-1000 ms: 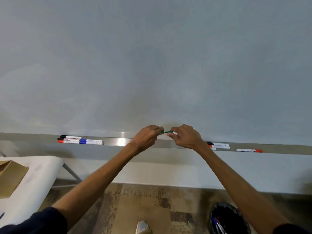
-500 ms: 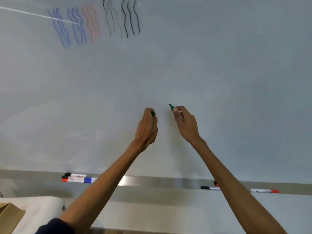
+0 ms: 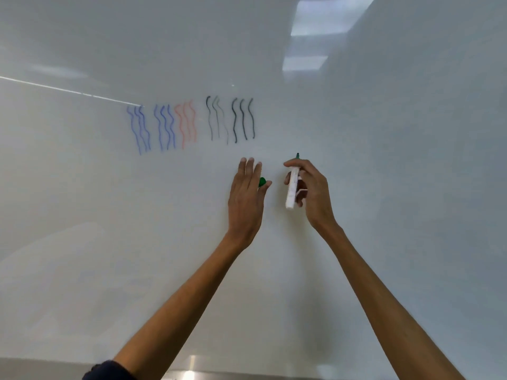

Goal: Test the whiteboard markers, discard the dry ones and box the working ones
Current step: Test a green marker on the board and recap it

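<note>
My right hand [image 3: 311, 192] grips an uncapped green marker [image 3: 292, 187], white barrel upright, green tip pointing up close to the whiteboard [image 3: 384, 160]. My left hand [image 3: 247, 198] is raised beside it, fingers stretched upward, with the green cap [image 3: 262, 182] held between thumb and fingers. Both hands sit just below and to the right of wavy test lines [image 3: 189, 123] in blue, red and black on the board. No green line shows on the board.
The metal marker ledge [image 3: 192, 375] is just visible along the bottom edge. Ceiling lights reflect in the board at the upper right. Board surface to the right of the black lines is unmarked.
The cap came off the green marker at the ledge. Both hands then rose up the board, and my view tilted upward, hiding the ledge markers, table and bin.
</note>
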